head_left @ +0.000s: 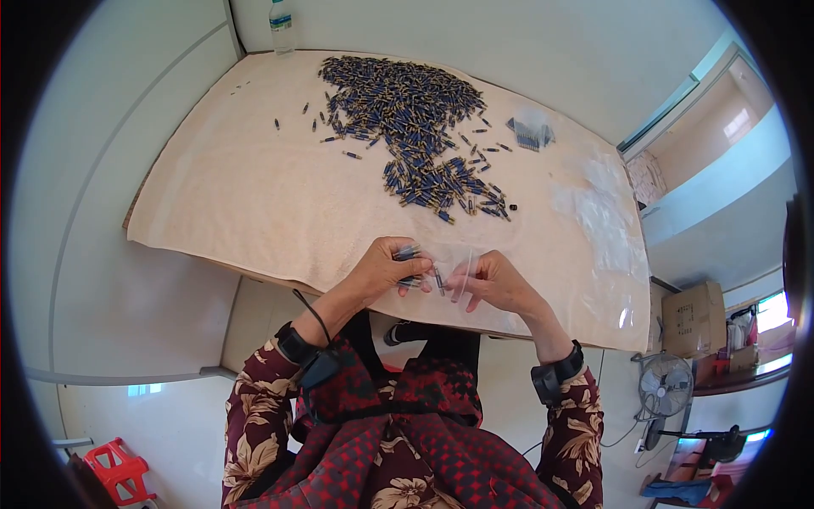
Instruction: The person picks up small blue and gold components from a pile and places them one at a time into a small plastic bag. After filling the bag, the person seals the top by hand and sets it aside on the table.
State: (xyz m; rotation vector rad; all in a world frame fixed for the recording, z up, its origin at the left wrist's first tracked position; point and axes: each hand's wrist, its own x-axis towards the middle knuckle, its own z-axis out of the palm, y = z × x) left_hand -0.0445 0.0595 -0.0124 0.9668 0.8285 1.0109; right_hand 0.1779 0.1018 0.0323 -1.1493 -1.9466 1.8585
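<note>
My left hand (pixel 383 271) is closed around several small dark blue cylinders with brass-coloured ends (pixel 408 253), over the near edge of the table. Between my two hands is a clear plastic bag (pixel 460 259), its side pinched by the fingers of my right hand (pixel 498 282). One single cylinder (pixel 438 280) stands nearly upright at the bag, by my left fingertips; whether it is inside cannot be made out. Beyond my hands, a large heap of the same cylinders (pixel 407 106) spreads over the cream cloth (pixel 254 187).
A filled clear bag of cylinders (pixel 532 132) lies right of the heap. Flat clear bags (pixel 602 225) cover the table's right side. A plastic bottle (pixel 281 30) stands at the back. Around the table are a fan (pixel 664 386), a cardboard box (pixel 694 318) and a red stool (pixel 120 472).
</note>
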